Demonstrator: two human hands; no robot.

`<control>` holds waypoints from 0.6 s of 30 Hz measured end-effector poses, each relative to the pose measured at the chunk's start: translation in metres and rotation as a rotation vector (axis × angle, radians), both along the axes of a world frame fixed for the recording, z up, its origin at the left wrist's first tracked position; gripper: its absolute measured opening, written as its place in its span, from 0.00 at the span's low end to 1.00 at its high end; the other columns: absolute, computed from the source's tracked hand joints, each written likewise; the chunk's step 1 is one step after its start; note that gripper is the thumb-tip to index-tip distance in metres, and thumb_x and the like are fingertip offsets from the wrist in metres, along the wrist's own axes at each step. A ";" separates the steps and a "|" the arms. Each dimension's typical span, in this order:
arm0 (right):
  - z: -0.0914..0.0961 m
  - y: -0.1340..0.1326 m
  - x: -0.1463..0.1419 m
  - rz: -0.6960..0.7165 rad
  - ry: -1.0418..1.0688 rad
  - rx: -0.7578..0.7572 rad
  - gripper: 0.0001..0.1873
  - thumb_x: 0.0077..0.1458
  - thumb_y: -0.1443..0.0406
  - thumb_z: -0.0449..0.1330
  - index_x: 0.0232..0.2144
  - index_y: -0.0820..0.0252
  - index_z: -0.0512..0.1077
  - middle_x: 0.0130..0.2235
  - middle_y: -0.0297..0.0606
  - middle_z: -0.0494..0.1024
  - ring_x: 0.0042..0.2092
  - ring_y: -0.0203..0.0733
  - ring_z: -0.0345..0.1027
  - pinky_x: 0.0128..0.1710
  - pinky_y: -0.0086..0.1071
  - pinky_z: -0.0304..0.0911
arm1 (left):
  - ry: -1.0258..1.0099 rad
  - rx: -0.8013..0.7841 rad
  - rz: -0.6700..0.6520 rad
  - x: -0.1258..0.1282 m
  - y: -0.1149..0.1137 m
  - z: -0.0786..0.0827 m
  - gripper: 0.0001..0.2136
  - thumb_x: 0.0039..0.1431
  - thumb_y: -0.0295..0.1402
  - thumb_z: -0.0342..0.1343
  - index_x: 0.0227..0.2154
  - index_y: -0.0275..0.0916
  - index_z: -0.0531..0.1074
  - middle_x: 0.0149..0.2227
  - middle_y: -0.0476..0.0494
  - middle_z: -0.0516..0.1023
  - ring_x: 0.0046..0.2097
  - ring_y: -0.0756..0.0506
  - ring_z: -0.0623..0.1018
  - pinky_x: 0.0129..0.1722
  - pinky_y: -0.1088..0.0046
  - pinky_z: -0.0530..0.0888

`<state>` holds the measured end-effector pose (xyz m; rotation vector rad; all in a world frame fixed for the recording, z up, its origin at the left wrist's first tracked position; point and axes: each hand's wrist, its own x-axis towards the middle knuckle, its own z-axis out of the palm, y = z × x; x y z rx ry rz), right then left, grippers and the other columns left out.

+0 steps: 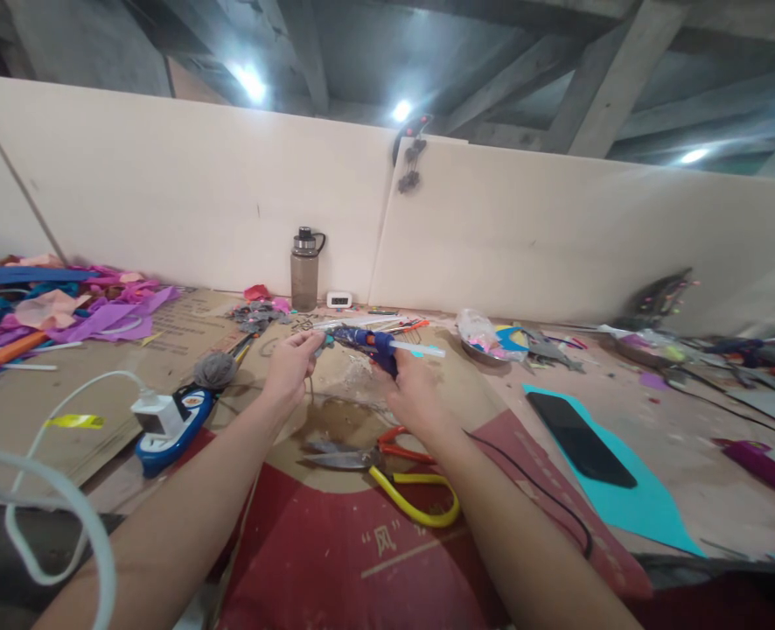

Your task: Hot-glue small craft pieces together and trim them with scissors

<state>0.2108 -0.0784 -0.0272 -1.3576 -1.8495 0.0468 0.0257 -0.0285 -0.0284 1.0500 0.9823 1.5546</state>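
My right hand [408, 387] is closed round a blue glue gun [373, 341], held over the cardboard with its nozzle pointing left and a clear glue stick [420, 349] jutting out to the right. My left hand [290, 366] is pinched shut at the nozzle tip, holding a small piece that I cannot make out. Below my hands, scissors with yellow and red handles [387, 472] lie flat on the cardboard.
A black phone [581, 437] rests on a cyan sheet [650, 507] at right. A white plug on a blue power strip [168, 420] and a grey yarn ball [215, 369] sit at left. A water bottle [304, 269] stands by the wall. Coloured paper scraps [52, 306] pile far left.
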 end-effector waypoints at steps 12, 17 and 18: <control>-0.001 0.009 0.005 0.118 0.415 -0.122 0.15 0.50 0.61 0.54 0.42 0.59 0.65 0.34 0.38 0.76 0.30 0.40 0.69 0.30 0.34 0.65 | -0.137 -0.052 0.052 -0.008 0.006 0.000 0.11 0.40 0.36 0.62 0.22 0.35 0.68 0.15 0.57 0.61 0.14 0.58 0.55 0.13 0.79 0.44; -0.016 0.035 0.024 -0.002 0.492 -0.298 0.08 0.47 0.63 0.54 0.32 0.59 0.65 0.21 0.31 0.70 0.22 0.37 0.64 0.22 0.29 0.60 | -0.104 -0.080 0.038 -0.008 0.006 0.001 0.12 0.40 0.37 0.62 0.24 0.36 0.69 0.16 0.56 0.62 0.16 0.58 0.57 0.14 0.80 0.45; -0.022 0.040 0.030 -0.078 0.378 -0.297 0.06 0.46 0.64 0.56 0.29 0.59 0.66 0.21 0.33 0.70 0.23 0.38 0.65 0.23 0.30 0.60 | -0.080 -0.062 0.038 -0.006 0.005 0.002 0.12 0.40 0.38 0.62 0.25 0.36 0.70 0.16 0.55 0.63 0.17 0.57 0.59 0.15 0.80 0.47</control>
